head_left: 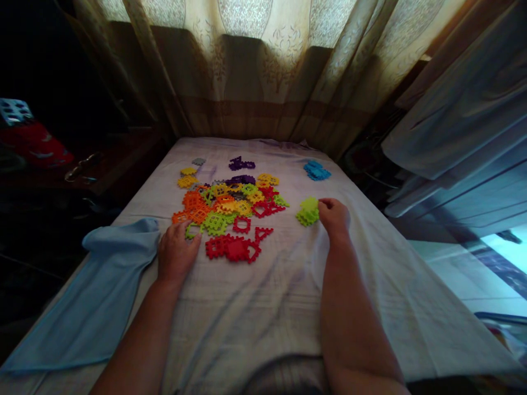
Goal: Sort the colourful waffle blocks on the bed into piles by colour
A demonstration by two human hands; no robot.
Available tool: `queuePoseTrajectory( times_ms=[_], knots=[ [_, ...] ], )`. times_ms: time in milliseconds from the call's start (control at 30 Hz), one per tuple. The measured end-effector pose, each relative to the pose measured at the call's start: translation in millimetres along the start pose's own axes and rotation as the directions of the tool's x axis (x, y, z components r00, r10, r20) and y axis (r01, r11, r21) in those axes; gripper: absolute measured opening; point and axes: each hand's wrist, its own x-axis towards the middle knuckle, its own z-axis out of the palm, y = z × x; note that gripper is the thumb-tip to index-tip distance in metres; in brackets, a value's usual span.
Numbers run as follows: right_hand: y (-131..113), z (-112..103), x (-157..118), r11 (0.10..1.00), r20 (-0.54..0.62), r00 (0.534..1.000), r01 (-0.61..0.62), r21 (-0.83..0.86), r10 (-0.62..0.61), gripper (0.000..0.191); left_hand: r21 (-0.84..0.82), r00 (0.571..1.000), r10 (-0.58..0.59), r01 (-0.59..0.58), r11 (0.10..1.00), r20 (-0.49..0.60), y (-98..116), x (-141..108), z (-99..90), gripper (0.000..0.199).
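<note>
My right hand pinches the edge of a lime-green interlocking tile with a solid face. That tile is over a small pile of lime-green tiles on the right of the cloth. At the left edge of a mixed heap of toothed plastic tiles, my left hand has thumb and fingers closed around a green square frame tile. Red tiles lie in front of the heap, with orange tiles at its left side.
Blue tiles are grouped at the back right, purple tiles at the back middle, yellow tiles at the back left. A light-blue cloth drapes over the left edge. Curtains hang behind the pale-covered table.
</note>
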Motion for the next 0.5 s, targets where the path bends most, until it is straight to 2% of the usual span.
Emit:
queuePoseTrajectory(
  times_ms=[100,233,367,500],
  knots=[
    [14.0,-2.5,3.5,0.993,-0.045,0.995,-0.088,-0.081,0.085,0.034,0.004,1.000,0.006,-0.006,1.000,-0.011,-2.6,-0.1,3.6,0.045],
    [24.4,4.8,4.3,0.985,-0.062,0.989,-0.140,-0.096,0.135,0.034,-0.010,1.000,0.005,-0.006,1.000,-0.024,-4.3,0.8,5.2,0.045],
    [27.2,7.2,1.4,0.983,-0.102,0.985,-0.147,-0.111,0.136,0.037,-0.008,1.000,-0.003,0.003,1.000,-0.010,-1.1,0.7,5.0,0.048],
    [15.2,4.8,-5.2,0.985,-0.132,0.987,-0.106,-0.134,0.089,0.040,0.003,1.000,0.005,-0.005,1.000,0.011,3.8,0.3,4.3,0.053]
  ],
)
